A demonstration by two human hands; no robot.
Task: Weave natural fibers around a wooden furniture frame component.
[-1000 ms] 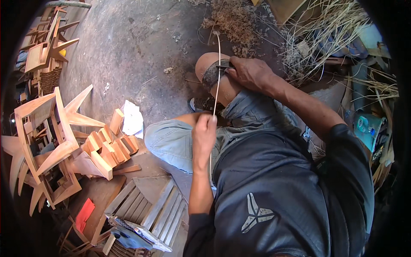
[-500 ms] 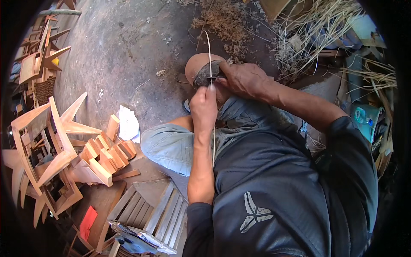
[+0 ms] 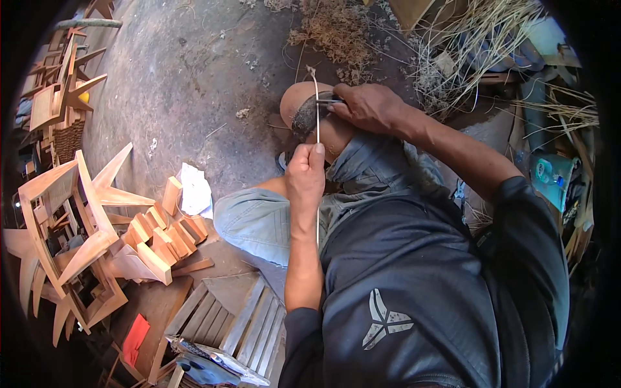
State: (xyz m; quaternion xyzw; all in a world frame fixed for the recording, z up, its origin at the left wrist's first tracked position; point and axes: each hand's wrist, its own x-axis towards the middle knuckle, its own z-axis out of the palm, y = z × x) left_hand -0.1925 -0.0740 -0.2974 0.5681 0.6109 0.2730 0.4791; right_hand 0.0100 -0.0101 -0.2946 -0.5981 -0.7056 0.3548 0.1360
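Note:
My left hand (image 3: 306,171) is closed around a thin, pale cane strip (image 3: 317,129) in front of my body. The strip runs across a dark cloth pad (image 3: 304,119) on my bent right knee (image 3: 296,97), and its frayed far end sticks out past the knee. My right hand (image 3: 372,110) pinches a small dark knife (image 3: 328,101), whose blade lies crosswise over the strip at the pad. Behind the left fist, the strip's near length trails down beside my forearm. The knife's handle is mostly hidden by my fingers.
Unfinished wooden chair frames (image 3: 71,239) stand at the left, beside a pile of wooden blocks (image 3: 165,236). A slatted wooden piece (image 3: 239,323) lies at lower left. Brown shavings (image 3: 339,39) cover the floor ahead; loose cane strands (image 3: 479,39) heap up at far right.
The cane strip has slid toward my body, so its far end is nearer the knee. My left fist has drawn slightly back from the blade; my right hand has shifted little.

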